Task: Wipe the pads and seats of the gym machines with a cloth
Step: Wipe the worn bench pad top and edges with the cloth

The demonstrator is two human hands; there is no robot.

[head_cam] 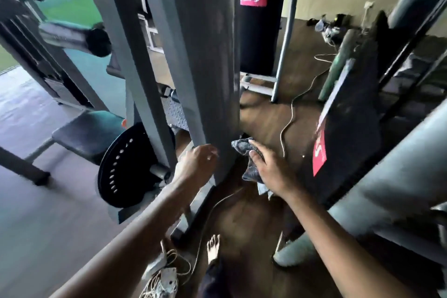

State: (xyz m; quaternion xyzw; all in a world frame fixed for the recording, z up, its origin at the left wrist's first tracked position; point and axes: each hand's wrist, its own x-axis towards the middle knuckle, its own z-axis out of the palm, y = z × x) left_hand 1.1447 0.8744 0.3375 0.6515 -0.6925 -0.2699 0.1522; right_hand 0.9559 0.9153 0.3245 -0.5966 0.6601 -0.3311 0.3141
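Right hand [268, 172]: narrowly closed on the cloth, the forefinger stretched along its top and the thumb nipping it from below.
Cloth [244, 152]: grey and crumpled, low down against the right edge of the grey upright, with its tail hanging under the palm.
Left hand [198, 162]: fingers curled onto the left face of the same upright, level with the cloth; motion blur hides how tightly it grips.
Grey upright [205, 68]: tall, dusty and dark, standing between the two hands.
Seat pad [89, 133]: black, to the left and well apart from the cloth.
Round plate [125, 164]: black with a curved row of holes, just left of the upright's base.
Slanted pad [350, 116]: black with a red label, to the right of the right hand.
Punch bag [261, 26]: black with a red label, hanging behind the upright.
Cable [290, 116]: pale, snaking across the brown floor [266, 123].
Bare foot [214, 247]: on the floor below the hands.
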